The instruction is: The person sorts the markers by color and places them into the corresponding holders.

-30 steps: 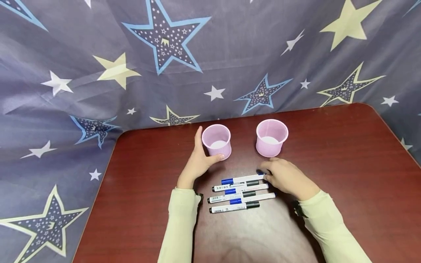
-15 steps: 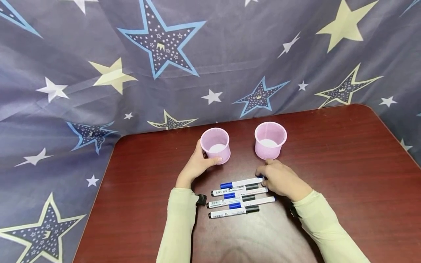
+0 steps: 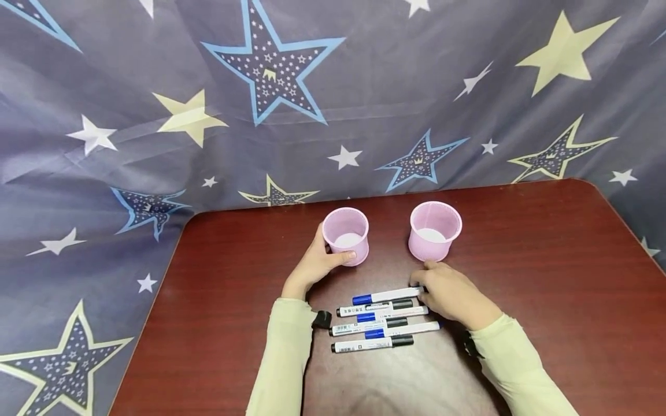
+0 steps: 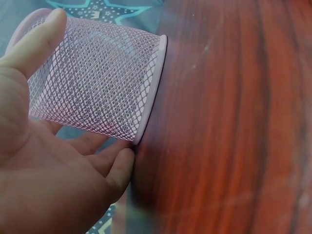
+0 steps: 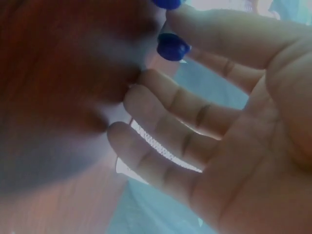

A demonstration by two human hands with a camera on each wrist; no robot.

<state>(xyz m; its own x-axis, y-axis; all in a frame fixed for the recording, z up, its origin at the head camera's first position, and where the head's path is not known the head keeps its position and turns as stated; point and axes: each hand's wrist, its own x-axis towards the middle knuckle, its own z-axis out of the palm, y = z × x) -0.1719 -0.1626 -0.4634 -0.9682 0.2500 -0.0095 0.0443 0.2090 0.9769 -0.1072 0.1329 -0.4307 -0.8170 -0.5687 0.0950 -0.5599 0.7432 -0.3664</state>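
My left hand [image 3: 314, 263] grips a pink mesh pen cup [image 3: 359, 245] from its left side, the thumb across the near wall. In the left wrist view the mesh wall [image 4: 97, 73] and base rim show, with the fingers behind. My right hand [image 3: 452, 292] is at the right end of the farthest marker [image 3: 392, 296], a white one with a blue cap. Thumb and index finger pinch it near its blue end [image 5: 173, 47]; the other fingertips rest on the table. Below it lie several more whiteboard markers [image 3: 364, 345], with blue and black caps alternating.
A second pink pen cup [image 3: 434, 234] stands upright just beyond my right hand. The dark red table [image 3: 234, 323] has its back edge against a grey curtain [image 3: 296, 144] patterned with stars.
The fingers of my left hand have closed around the cup; earlier the index finger stuck out past its rim. My right hand stays at the same marker. The head view has shifted slightly.
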